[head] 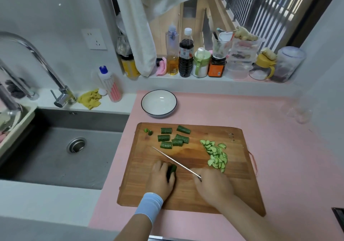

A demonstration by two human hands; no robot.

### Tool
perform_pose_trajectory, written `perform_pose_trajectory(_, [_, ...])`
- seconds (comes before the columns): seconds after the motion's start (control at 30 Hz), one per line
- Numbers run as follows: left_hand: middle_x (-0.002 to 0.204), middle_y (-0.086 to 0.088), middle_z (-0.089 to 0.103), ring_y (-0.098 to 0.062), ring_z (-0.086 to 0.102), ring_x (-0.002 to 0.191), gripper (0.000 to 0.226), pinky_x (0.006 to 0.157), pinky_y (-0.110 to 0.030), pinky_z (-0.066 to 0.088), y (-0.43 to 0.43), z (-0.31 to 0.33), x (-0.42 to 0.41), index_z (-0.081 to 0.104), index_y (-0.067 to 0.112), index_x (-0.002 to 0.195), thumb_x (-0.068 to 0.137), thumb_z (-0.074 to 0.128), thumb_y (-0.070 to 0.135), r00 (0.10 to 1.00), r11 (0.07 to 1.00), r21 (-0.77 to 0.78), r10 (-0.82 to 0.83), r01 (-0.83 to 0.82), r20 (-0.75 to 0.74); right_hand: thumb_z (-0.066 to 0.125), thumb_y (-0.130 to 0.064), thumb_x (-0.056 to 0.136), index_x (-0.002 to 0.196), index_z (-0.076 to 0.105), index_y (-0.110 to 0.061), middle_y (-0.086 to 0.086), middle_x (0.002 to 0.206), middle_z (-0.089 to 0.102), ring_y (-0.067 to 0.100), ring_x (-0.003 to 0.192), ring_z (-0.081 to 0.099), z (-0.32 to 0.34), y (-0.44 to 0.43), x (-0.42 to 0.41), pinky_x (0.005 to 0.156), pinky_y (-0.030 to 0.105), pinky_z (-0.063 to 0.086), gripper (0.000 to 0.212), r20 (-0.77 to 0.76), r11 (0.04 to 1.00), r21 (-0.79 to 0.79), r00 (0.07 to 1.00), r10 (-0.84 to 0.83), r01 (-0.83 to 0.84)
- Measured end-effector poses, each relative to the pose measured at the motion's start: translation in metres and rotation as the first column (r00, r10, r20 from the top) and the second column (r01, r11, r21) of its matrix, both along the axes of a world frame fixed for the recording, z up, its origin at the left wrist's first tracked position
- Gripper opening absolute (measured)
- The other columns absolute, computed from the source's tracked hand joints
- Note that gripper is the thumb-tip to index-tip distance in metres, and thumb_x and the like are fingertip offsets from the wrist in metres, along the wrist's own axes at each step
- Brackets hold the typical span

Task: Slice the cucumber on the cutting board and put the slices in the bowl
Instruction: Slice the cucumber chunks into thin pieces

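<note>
- I am curling my left hand [161, 179] over a cucumber piece [172, 170] near the front of the cutting board [188, 196], fingers bent down onto it and holding it in place; a blue wristband [149, 206] is sitting on that wrist.
- I am gripping the handle of the knife [175, 161] in my right hand [212, 185], with the fingers wrapped round it. The blade is running diagonally up and to the left, passing just beside the held piece.
- Cut chunks [174, 138] are lying near the board's far left edge, with two small end bits [148, 131] at the corner.
- The thin slices [216, 156] are lying heaped to the right of the blade, well apart from my left hand.
- The bowl [158, 99] is standing on the pink tabletop [279, 147] just beyond the board's far edge, with no slices in it.
- The sink [55, 147] is dropping away close to the board's left edge; bare pink tabletop is stretching to the right.
</note>
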State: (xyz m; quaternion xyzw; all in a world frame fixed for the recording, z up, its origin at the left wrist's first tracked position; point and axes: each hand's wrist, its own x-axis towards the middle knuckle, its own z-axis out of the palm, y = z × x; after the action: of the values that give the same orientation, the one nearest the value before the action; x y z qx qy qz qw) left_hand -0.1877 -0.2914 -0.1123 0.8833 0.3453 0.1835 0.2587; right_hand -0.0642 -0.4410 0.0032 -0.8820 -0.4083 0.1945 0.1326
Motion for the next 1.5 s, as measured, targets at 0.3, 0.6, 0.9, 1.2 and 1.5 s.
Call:
perform_pose_trajectory(0.3, [0.109,-0.007,0.066,-0.022,0.054,0.105,0.033,0.093,-0.023,0.042,-0.004,-0.008,0.010,0.070,0.009,0.107,0.089,0.050,0.027,0.988,0.999,0.020,-0.035,0.032,0.153,0.043,-0.038,0.102,0.136,0.056,-0.046,-0.006,0.095,0.074,0.015,0.086,0.068,-0.010,-0.009,-0.005,0.065,0.026,0.043,0.037,0.083,0.997,0.006,0.994,0.071,-0.072])
perform_pose_trajectory(0.6, [0.100,-0.005,0.069,-0.018,0.054,0.097,0.021,0.089,-0.020,0.043,-0.002,-0.008,0.009,0.073,0.010,0.098,0.078,0.076,0.005,0.975,0.995,0.095,-0.055,0.035,0.217,0.041,-0.038,0.101,0.131,0.058,-0.043,-0.005,0.085,0.070,0.019,0.079,0.064,-0.013,-0.015,-0.010,0.065,0.032,0.047,0.034,0.076,0.996,0.015,0.994,0.084,-0.085])
perform_pose_trajectory(0.9, [0.100,-0.005,0.068,-0.017,0.052,0.096,0.027,0.090,-0.017,0.040,-0.003,-0.006,0.010,0.071,0.008,0.101,0.075,0.078,0.002,0.976,0.996,0.082,-0.051,0.034,0.212,0.042,-0.037,0.100,0.132,0.056,-0.042,-0.003,0.086,0.071,0.018,0.078,0.066,-0.013,-0.013,-0.004,0.065,0.032,0.049,0.035,0.070,0.995,-0.031,0.993,0.092,-0.090])
perform_pose_trajectory(1.2, [0.082,0.000,0.061,-0.012,0.048,0.082,0.008,0.077,-0.018,0.042,-0.001,-0.009,0.012,0.066,0.010,0.081,0.083,0.068,0.018,0.973,0.994,0.111,-0.041,0.016,0.227,0.042,-0.032,0.100,0.069,0.048,-0.029,-0.006,0.063,0.051,0.014,0.064,0.051,-0.006,-0.003,0.003,0.051,0.023,0.030,0.032,-0.075,0.996,-0.068,0.995,0.060,-0.065])
perform_pose_trajectory(1.5, [0.081,0.000,0.062,-0.011,0.049,0.082,0.008,0.077,-0.017,0.043,-0.001,-0.009,0.011,0.068,0.010,0.081,0.079,0.076,0.012,0.973,0.995,0.098,-0.046,0.024,0.228,0.040,-0.033,0.102,0.108,0.063,-0.028,-0.002,0.084,0.066,0.023,0.086,0.065,-0.008,0.002,0.000,0.067,0.031,0.046,0.025,-0.027,0.992,-0.078,0.995,0.094,-0.096])
